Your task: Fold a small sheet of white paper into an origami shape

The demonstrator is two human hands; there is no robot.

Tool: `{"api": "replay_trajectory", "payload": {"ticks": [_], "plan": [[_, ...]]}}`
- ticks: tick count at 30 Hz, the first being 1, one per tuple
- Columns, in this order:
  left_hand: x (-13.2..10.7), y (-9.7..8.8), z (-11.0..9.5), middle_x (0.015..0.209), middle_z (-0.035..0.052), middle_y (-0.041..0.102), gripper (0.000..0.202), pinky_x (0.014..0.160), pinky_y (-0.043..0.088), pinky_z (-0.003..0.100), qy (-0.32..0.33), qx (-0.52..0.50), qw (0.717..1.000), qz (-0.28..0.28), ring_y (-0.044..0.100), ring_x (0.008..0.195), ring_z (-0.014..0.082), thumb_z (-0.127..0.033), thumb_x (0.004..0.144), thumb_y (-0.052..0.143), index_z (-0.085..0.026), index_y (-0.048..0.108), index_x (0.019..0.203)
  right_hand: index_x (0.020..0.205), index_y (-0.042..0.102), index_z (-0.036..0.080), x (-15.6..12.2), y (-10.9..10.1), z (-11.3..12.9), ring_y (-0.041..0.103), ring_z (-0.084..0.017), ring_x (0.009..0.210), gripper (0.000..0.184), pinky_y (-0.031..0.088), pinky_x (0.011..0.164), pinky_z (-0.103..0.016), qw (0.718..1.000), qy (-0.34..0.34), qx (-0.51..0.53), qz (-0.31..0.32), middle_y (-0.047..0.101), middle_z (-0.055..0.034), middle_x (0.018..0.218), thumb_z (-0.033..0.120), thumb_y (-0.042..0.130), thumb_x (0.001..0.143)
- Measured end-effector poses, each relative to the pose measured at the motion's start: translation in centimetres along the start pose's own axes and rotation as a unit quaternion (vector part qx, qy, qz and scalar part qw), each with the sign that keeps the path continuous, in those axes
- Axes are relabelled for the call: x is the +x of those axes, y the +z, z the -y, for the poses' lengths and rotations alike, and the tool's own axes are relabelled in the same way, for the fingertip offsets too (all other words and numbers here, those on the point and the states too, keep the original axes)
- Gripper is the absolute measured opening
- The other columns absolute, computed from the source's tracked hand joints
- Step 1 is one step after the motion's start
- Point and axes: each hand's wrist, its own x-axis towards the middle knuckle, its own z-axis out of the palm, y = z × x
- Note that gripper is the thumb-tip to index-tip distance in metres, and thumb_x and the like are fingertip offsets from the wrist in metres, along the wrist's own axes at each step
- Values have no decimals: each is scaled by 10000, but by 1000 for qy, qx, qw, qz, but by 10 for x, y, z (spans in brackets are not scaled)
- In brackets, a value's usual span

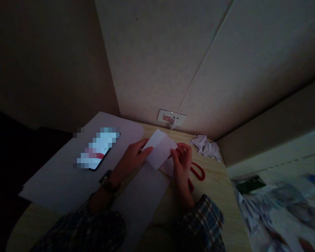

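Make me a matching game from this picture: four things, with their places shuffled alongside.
1. small paper piece
2. red scissor handles
3. phone
4. power socket

A. on the wall
B. lying on large white paper
C. held by left hand and right hand
D. on the wooden table, beside the right hand

Pairs: 1-C; 2-D; 3-B; 4-A

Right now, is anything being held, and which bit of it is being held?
Yes, a small white piece of paper. The left grip pinches its left side, and the right grip holds it near its right corner.
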Motion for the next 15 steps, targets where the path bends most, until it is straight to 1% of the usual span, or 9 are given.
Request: {"api": "replay_trajectory", "payload": {"ticks": [2,5,7,11,15], "plan": [[0,0,-1,980,80,748,414,729,510,289,-1,13,1000,-5,680,859,241,-424,842,530,-114,688,1067,1003,491,260,0,0,-1,570,-106,636,243,473,592,-229,1000,-12,-6,-14,564,54,766,263,648,818],[0,1,0,976,67,748,400,713,507,282,5,14,1000,-13,675,837,227,-414,851,510,-126,679,1073,1009,486,261,0,0,-2,578,-107,672,276,483,616,-236,999,-27,-17,-26,577,38,842,247,665,801],[0,2,2,1012,64,745,392,719,511,278,6,5,1000,-20,676,851,221,-402,857,509,-135,662,1099,990,499,254,-1,1,-2,584,-113,698,269,487,639,-243,999,-28,-29,-17,587,30,860,245,678,791],[0,4,3,1054,75,731,407,743,526,286,-5,-37,999,-34,679,894,226,-393,851,527,-129,618,1146,941,545,234,-2,1,-1,598,-135,748,193,494,679,-260,998,-6,-63,13,616,14,850,280,670,802],[0,4,3,1021,78,726,356,731,537,302,-17,-48,998,-34,684,871,229,-379,839,549,-137,614,1091,854,586,220,-2,1,0,600,-146,722,122,484,672,-269,995,10,-85,47,635,13,791,318,646,815]]}}
